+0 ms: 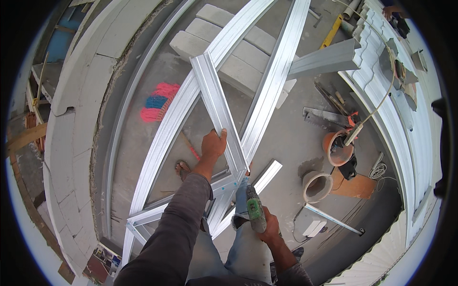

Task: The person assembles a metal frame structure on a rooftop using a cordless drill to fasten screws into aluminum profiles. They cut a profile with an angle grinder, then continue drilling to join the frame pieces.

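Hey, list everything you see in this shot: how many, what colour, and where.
Short channel: one, silver, centre.
Long channels: several, silver, centre and left.
Drill: one, green and black, lower centre.
Pale blocks: several, off-white, top centre.
Bristly bundle: one, pink and blue, left of centre.
Level: one, yellow, upper right.
Saw: at least one, grey blade, right.
Orange bucket: one, orange, right.
Grey bucket: one, grey, right.
Board: one, brown, right.
Corrugated sheets: several, white, far right.
Curved wall: one, pale grey, left.
Other small clutter: too small to count.
Legs: two, blue jeans, lower centre.
Left grip: one, bare, closed on short channel.
Right grip: one, bare, closed on drill.
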### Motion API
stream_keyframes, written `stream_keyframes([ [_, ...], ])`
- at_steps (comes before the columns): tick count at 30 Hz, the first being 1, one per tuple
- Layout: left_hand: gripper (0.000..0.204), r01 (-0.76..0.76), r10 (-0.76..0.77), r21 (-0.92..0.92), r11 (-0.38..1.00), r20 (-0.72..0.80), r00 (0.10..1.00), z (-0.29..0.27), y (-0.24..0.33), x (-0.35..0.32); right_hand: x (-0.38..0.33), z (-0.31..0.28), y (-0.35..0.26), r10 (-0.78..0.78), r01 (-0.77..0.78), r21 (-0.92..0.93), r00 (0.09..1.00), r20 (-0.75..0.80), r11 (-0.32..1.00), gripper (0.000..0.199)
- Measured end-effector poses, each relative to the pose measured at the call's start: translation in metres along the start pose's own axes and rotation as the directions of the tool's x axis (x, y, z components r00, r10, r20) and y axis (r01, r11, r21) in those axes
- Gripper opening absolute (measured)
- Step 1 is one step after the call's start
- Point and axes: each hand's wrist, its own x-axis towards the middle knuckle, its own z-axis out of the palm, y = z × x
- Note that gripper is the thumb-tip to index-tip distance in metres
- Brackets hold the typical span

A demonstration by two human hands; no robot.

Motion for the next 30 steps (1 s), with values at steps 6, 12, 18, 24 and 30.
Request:
stream_keyframes([
  [6,0.049,-0.001,0.000,0.025,1.000,0.021,1.000,0.000,0.004,-0.009,-0.001,0.001,0.002,-0.136,0.137,0.028,0.990,-0.030,0.990,0.051],
  [12,0.049,-0.012,0.012,-0.014,1.000,-0.016,1.000,0.002,0.008,-0.011,0.004,0.002,-0.003,-0.118,0.118,0.010,0.993,0.030,0.993,0.052],
  [18,0.052,0.038,-0.038,-0.010,0.999,0.038,0.999,-0.006,0.012,-0.013,0.007,0.004,-0.009,-0.089,0.087,0.046,0.996,0.033,0.995,0.052],
  [24,0.056,0.054,-0.055,0.012,0.998,0.129,0.990,-0.026,0.018,-0.018,0.002,0.007,-0.012,-0.087,0.087,-0.022,0.996,0.005,0.996,0.039],
  [30,0.054,0.074,-0.065,-0.090,0.993,0.093,0.993,-0.021,0.016,-0.017,-0.011,0.007,-0.003,-0.084,0.088,-0.082,0.995,0.056,0.993,0.056],
])
